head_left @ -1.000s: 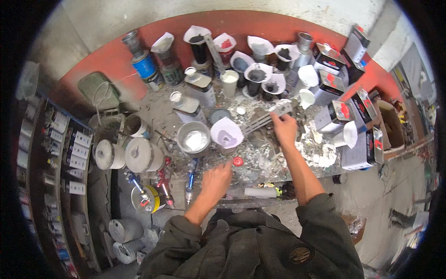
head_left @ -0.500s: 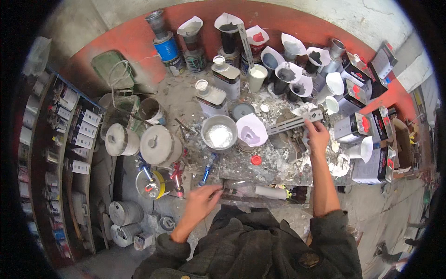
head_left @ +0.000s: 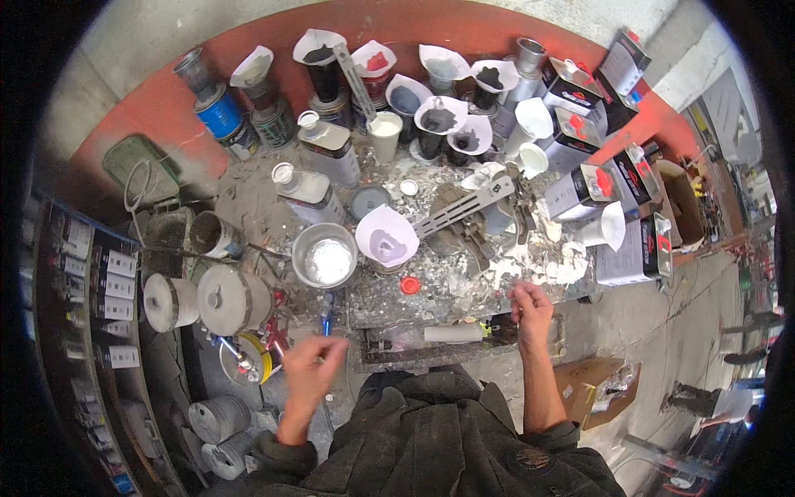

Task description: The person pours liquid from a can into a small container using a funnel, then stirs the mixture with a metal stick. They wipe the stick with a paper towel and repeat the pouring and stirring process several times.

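Observation:
My left hand (head_left: 310, 371) hangs before the front edge of the bench, holding nothing, its fingers loosely bent and slightly apart. Nearest to it is a spray gun with a blue handle (head_left: 328, 311). My right hand (head_left: 532, 311) is over the bench's front edge, loosely curled and without anything in it, close to crumpled white rags (head_left: 517, 273). A flat metal mixing stick (head_left: 465, 207) with slots lies slanting on the bench, its lower end at a paper-lined cup of lilac paint (head_left: 387, 238). Beside that cup stands a round metal pot (head_left: 303, 263) with a shiny bottom.
Several cups with paper strainers (head_left: 440, 116) line the back, with another stick standing in a white cup (head_left: 384, 141). Metal cans (head_left: 580, 192) crowd the right side. A red cap (head_left: 410, 285) lies near the front edge. Lidded pots (head_left: 234, 298) stand left; a cardboard box (head_left: 592, 389) is on the floor.
My right hand has let go of the slotted mixing stick and drawn back toward me. The stick now lies on the bench. The whole view has shifted to the right.

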Demonstrator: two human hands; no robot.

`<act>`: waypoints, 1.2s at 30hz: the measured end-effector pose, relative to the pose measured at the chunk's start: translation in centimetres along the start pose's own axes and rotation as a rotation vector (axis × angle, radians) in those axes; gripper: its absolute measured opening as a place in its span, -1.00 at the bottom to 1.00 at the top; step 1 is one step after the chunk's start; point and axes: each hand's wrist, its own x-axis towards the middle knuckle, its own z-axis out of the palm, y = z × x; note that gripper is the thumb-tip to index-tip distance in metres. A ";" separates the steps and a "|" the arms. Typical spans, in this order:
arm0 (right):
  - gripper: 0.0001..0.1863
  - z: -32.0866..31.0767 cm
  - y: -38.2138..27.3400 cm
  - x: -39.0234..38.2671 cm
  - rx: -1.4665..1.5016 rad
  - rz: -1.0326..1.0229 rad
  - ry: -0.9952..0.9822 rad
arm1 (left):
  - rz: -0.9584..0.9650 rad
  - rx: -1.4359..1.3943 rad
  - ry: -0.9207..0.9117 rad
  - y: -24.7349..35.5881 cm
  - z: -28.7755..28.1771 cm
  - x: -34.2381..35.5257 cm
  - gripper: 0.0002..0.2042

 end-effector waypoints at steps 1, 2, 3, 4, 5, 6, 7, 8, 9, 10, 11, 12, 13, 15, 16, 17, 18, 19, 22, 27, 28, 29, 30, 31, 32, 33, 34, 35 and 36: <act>-0.86 -0.5 0.6 -0.5 0.013 0.044 0.023 | -0.016 -0.001 -0.059 -0.4 1.8 -0.2 -0.92; -0.86 -0.7 1.0 -0.8 -0.037 0.067 -0.009 | -0.032 -0.004 -0.109 -1.0 3.2 -0.7 -0.90; -0.84 -1.5 1.9 -1.1 -0.079 0.105 -0.020 | -0.058 0.027 -0.074 -1.7 4.0 -1.0 -0.90; -0.82 -1.9 1.7 -1.3 -0.183 0.095 -0.013 | -0.077 0.039 -0.049 -2.5 5.1 -1.1 -0.89; -0.79 -1.9 1.7 -1.6 -0.288 0.091 -0.004 | -0.099 0.052 -0.026 -3.2 5.7 -1.4 -0.88; -0.77 -3.0 2.8 -1.6 -0.344 0.054 -0.002 | -0.095 0.078 -0.026 -4.7 5.9 -1.3 -0.88; -0.75 -4.2 4.0 -1.2 -0.398 0.018 -0.009 | -0.194 0.057 0.016 -7.8 6.4 -1.8 -0.88; -0.74 -5.3 4.5 -1.0 -0.395 0.005 0.004 | -0.147 0.062 0.043 -6.8 6.1 -1.2 -0.89; -0.74 -6.0 4.6 -0.9 -0.388 -0.007 0.003 | -0.111 0.014 0.067 -7.0 5.9 -1.0 -0.88; -0.74 -6.6 4.6 -0.8 -0.382 0.012 0.019 | -0.106 0.021 0.046 -6.8 5.3 -0.4 -0.87; -0.74 -7.5 4.4 -0.7 -0.376 0.031 0.034 | -0.083 0.038 0.027 -6.3 5.1 -0.1 -0.86; -0.75 -8.2 4.2 -0.4 -0.363 0.048 0.045 | -0.090 0.018 0.029 -7.4 5.2 0.0 -0.87; -0.76 -9.1 4.5 0.0 -0.359 0.023 0.076 | -0.097 -0.003 0.032 -7.6 5.2 0.2 -0.88; -0.77 -10.3 5.0 1.1 -0.348 -0.019 0.116 | -0.079 0.003 0.037 -7.6 5.4 0.1 -0.88; -0.77 -11.0 4.5 1.6 -0.360 -0.019 0.136 | -0.109 -0.042 0.050 -7.5 5.7 -0.2 -0.88; -0.77 -12.2 3.6 2.4 -0.375 -0.023 0.152 | -0.140 -0.091 0.066 -7.4 6.3 -0.5 -0.88; -0.77 -12.6 3.0 3.0 -0.380 -0.021 0.156 | -0.182 -0.130 0.071 -7.5 7.0 -0.8 -0.87; -0.77 -12.3 2.3 3.3 -0.358 -0.007 0.166 | -0.188 -0.086 0.049 -6.5 7.1 -1.1 -0.86; -0.82 -13.7 2.2 4.5 -0.377 -0.024 0.135 | -0.073 0.105 0.024 -4.3 8.7 -2.3 -0.81; -0.88 -19.9 7.1 1.9 -0.293 0.000 0.086 | 0.064 0.044 -0.085 -1.2 10.1 -4.0 -0.81; -0.88 -16.8 9.7 3.5 -0.270 0.008 -0.004 | 0.045 0.065 -0.010 0.1 7.3 -2.5 -0.80; -0.88 -13.9 10.7 5.4 -0.263 0.009 -0.064 | 0.046 0.153 0.097 1.0 4.3 -1.4 -0.81; -0.88 -16.1 10.7 4.5 -0.258 0.049 -0.100 | -0.007 0.178 0.153 1.9 5.6 -5.1 -0.82; -0.88 -11.0 9.7 4.7 -0.211 0.059 -0.110 | -0.002 0.209 0.204 1.7 3.3 -2.4 -0.83; -0.88 -9.5 9.0 3.9 -0.197 0.081 -0.098 | -0.031 0.255 0.268 1.3 1.7 -2.1 -0.84; -0.89 -10.1 9.4 4.3 -0.221 0.071 -0.131 | -0.057 0.228 0.323 0.8 1.0 -2.5 -0.85; -0.89 -10.9 10.6 5.0 -0.251 0.061 -0.151 | -0.082 0.192 0.368 0.1 1.0 -2.7 -0.86; -0.89 -11.9 11.4 5.9 -0.277 0.052 -0.170 | -0.066 0.175 0.413 -0.3 1.2 -2.8 -0.87; -0.89 -12.1 11.2 6.2 -0.266 0.063 -0.163 | -0.081 0.123 0.413 -1.0 1.6 -2.8 -0.88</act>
